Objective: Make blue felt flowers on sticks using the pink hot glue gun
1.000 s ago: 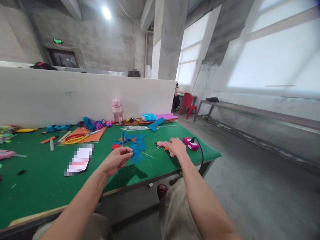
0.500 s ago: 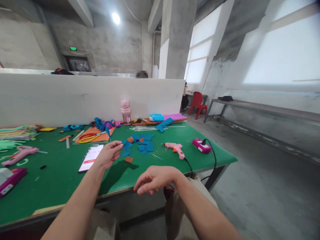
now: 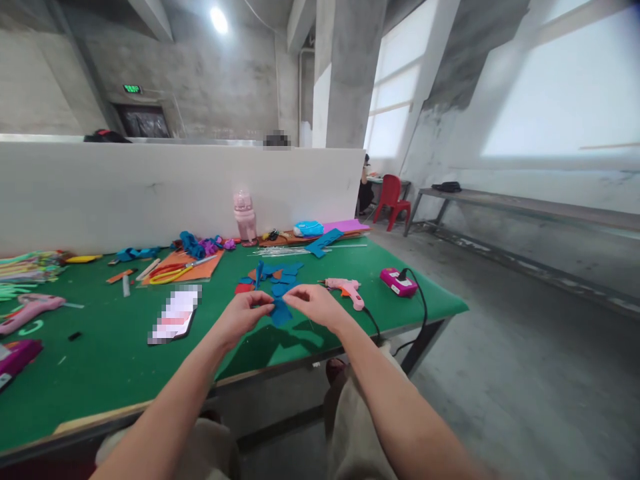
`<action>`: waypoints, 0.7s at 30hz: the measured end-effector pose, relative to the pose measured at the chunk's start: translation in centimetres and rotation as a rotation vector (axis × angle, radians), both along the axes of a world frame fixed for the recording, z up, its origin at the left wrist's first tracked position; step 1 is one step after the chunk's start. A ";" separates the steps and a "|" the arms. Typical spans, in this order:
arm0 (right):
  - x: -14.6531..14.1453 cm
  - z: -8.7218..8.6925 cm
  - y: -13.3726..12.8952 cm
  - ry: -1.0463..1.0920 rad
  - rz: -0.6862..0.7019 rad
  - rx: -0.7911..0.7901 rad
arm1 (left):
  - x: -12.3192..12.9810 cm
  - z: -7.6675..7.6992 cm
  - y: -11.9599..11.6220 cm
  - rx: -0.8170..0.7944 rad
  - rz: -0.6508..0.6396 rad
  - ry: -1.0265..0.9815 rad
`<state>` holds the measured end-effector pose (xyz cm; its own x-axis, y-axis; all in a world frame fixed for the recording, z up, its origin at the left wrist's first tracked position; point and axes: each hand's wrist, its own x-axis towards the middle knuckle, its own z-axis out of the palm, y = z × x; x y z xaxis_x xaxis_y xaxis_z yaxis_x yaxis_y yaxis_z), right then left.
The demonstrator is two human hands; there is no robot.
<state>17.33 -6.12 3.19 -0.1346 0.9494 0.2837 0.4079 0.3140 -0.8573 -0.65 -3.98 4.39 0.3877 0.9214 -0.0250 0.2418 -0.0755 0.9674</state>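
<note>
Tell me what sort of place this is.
Probably a handicraft workshop in a rough, unfinished-looking building: loose blue, fabric-like cut pieces and a pink, pistol-shaped plastic glue gun lie on a green-topped table, with a bare grey concrete wall beyond.

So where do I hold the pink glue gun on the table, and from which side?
Probably by the handle of the pink glue gun, coming from the near right side. It lies flat with its handle slanting toward the table's near edge, and its nozzle points left, away from that side. Mind the cord at the handle's end.
</note>
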 end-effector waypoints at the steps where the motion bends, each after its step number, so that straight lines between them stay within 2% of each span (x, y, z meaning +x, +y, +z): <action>1: -0.4 0.0 -0.1 -0.047 0.001 -0.007 | 0.2 0.1 -0.2 0.016 0.003 0.005; 6: -1.3 -0.2 -0.2 -0.198 -0.065 0.004 | 0.7 0.3 -0.6 0.077 0.016 0.003; 9: -1.2 -0.4 0.1 -0.179 -0.095 0.016 | 0.7 0.2 -0.4 0.133 0.033 0.033; 12: -0.7 -0.5 0.6 -0.006 -0.190 -0.001 | 0.5 0.0 0.0 0.239 0.095 0.076; 15: 0.0 -0.5 1.2 0.269 -0.306 -0.028 | 0.2 -0.4 0.3 0.304 0.136 0.092; 18: 0.4 -0.4 1.7 0.525 -0.342 -0.052 | 0.3 -0.8 0.4 0.353 0.118 0.099; 21: 0.6 -0.5 1.9 0.680 -0.338 -0.080 | 0.9 -1.1 0.1 0.362 0.071 0.044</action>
